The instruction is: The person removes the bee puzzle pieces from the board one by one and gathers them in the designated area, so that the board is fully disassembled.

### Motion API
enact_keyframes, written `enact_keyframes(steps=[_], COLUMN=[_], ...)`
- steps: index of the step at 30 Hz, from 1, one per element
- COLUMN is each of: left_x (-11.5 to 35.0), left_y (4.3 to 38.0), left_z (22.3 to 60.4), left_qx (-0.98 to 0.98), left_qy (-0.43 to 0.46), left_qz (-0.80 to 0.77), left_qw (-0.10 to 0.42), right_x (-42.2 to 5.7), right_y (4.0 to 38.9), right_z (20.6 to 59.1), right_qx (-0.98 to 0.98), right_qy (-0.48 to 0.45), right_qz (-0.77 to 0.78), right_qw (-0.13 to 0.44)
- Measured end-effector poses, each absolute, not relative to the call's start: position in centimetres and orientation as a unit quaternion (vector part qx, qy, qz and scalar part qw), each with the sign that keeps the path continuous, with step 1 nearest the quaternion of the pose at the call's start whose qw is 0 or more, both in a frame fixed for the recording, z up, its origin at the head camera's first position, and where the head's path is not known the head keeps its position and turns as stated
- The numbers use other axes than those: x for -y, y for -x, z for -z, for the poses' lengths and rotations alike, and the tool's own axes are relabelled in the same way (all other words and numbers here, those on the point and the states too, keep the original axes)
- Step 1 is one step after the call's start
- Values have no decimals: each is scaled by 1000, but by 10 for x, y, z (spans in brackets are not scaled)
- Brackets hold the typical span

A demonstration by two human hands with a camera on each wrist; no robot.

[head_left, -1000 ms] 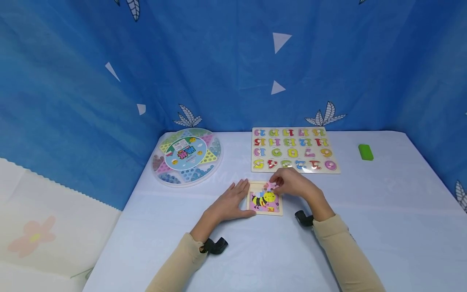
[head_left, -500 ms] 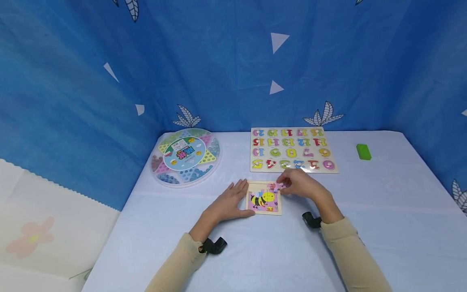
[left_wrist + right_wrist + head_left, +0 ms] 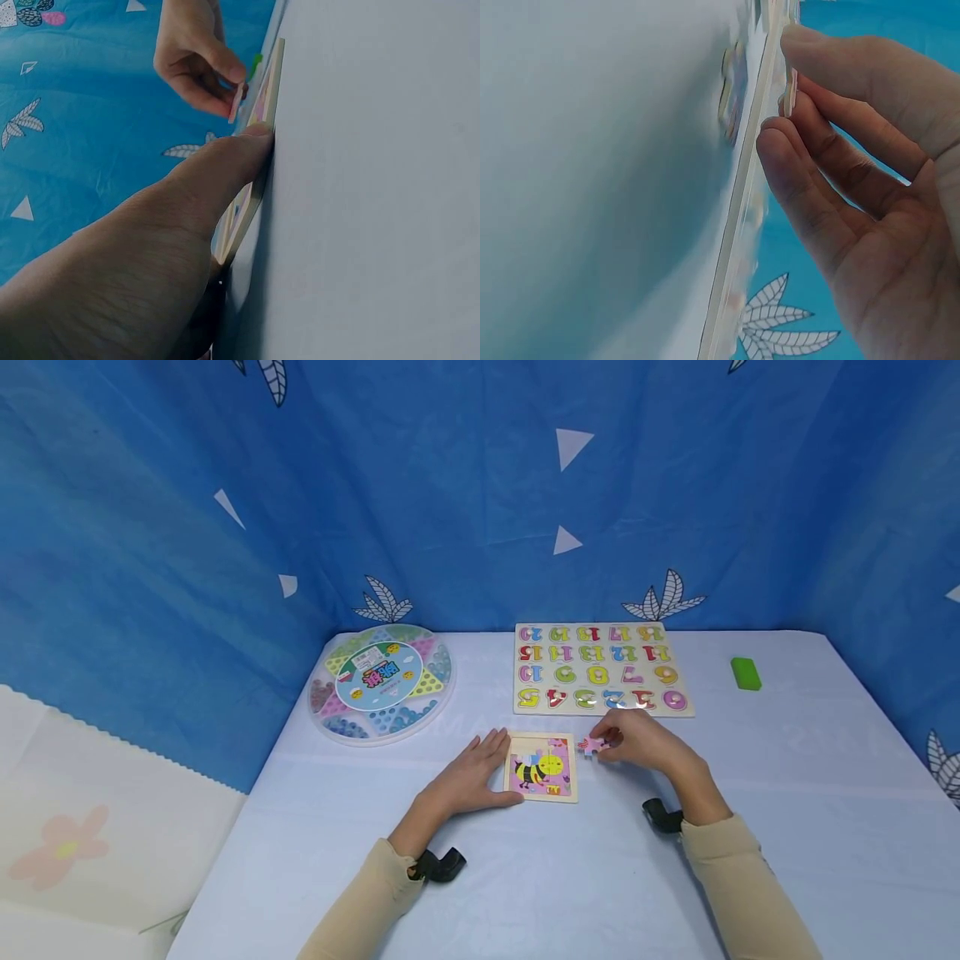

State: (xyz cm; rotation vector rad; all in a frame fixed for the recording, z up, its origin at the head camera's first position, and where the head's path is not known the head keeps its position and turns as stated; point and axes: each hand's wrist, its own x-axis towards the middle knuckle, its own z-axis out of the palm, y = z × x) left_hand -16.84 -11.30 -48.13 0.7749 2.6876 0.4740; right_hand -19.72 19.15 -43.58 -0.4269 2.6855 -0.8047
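Note:
A small wooden-framed bee jigsaw (image 3: pixel 542 781) lies on the table; its upper left part shows bare wood. My left hand (image 3: pixel 468 781) rests along its left side, fingers straight, thumb (image 3: pixel 251 139) pressed on its near edge. Just right of the frame, my right hand (image 3: pixel 637 743) pinches a pink jigsaw piece (image 3: pixel 591 746) between thumb and fingers. From the right wrist view, the held piece (image 3: pixel 790 94) is seen edge-on. A blurred wavy-edged piece (image 3: pixel 733 90) shows against the white cloth there.
Behind the right hand lies a number puzzle board (image 3: pixel 600 668). A round see-through game box (image 3: pixel 381 681) with coloured beads sits at the back left. A green block (image 3: pixel 746 673) is at the back right, and a blue curtain (image 3: pixel 450 493) hangs behind the table.
My right hand has moved right, from over the jigsaw's upper right corner to beside the frame, holding the pink jigsaw piece. My left hand stays at the frame.

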Motion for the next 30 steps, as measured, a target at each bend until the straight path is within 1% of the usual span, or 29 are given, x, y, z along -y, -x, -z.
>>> enact_keyframes(steps=[9,23,30], left_x=[113,113,114], left_y=[169,169,169], left_z=[481,480,479], left_qx=[-936,-936,-935], left_qy=[-272,-271,-272], left_qz=[-164,-164,-169], left_qw=[152,152,155], right_x=[-206,-229,-238], right_y=[195,191,192], right_z=[436,436,440], right_qx=[-939,-942,-942], right_qy=[123,111,95], right_qz=[282,278,279], right_qw=[155,150,162])
